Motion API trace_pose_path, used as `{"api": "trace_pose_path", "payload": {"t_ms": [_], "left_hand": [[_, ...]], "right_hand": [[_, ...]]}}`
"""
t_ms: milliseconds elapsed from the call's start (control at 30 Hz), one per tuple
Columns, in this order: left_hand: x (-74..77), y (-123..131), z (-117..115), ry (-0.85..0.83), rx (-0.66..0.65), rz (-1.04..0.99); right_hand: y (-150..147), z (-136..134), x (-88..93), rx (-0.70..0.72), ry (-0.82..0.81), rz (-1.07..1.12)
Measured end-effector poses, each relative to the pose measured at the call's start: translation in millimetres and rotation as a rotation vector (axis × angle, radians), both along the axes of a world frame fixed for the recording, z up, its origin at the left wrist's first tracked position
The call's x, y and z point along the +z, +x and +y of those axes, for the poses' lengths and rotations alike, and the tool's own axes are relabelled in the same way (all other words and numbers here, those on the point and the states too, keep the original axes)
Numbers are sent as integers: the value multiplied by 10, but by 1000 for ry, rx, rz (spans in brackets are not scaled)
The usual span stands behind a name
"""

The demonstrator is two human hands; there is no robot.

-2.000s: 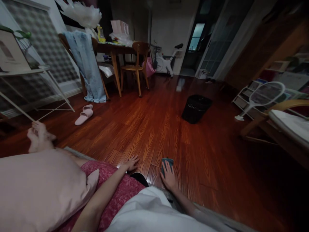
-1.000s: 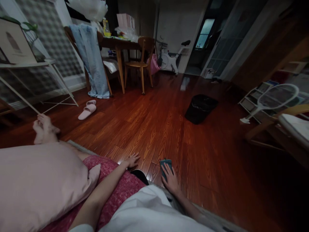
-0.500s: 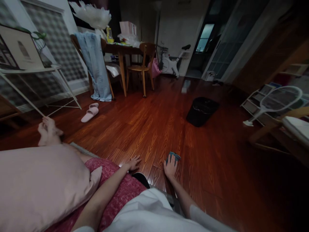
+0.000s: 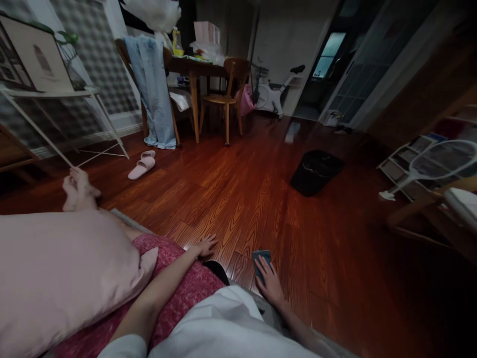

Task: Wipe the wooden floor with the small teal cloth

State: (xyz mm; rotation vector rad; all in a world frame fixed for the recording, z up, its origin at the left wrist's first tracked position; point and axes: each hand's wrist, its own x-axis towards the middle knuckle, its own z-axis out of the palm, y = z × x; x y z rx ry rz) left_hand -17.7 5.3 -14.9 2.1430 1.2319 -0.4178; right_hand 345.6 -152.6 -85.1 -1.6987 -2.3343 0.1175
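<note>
My right hand (image 4: 270,283) lies with its fingers stretched out on top of a blue-green cloth (image 4: 256,256). The cloth rests on the reddish wooden floor (image 4: 238,199), and the palm side is hidden. Flat on the floorboards to the left, my left hand (image 4: 207,245) has its fingers spread and holds nothing. Below it are a pink-red patterned fabric (image 4: 179,268) over my lap and the edge of a black object (image 4: 217,271) that I cannot make out.
A pink pillow (image 4: 74,278) lies at the left. Farther off stand a black trash bin (image 4: 315,174), pink slippers (image 4: 142,165), a wooden chair (image 4: 226,99) and an exercise bike (image 4: 272,97). A white racket (image 4: 410,175) leans at the right.
My right hand and the cloth have moved back toward me, and the hand has turned with its fingers pointing more to the left. My left hand stays on the floor. The view has shifted slightly.
</note>
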Motion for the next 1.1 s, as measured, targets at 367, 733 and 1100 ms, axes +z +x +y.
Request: {"api": "trace_pose_path", "payload": {"t_ms": [367, 733, 1100], "left_hand": [[-24, -9, 23, 12, -20, 5], [31, 12, -9, -21, 22, -8], [22, -22, 1, 2, -7, -10]], "right_hand": [[-607, 1034, -26, -670, 39, 83], [-57, 89, -40, 21, 14, -7], [-234, 839, 1, -790, 107, 68]]}}
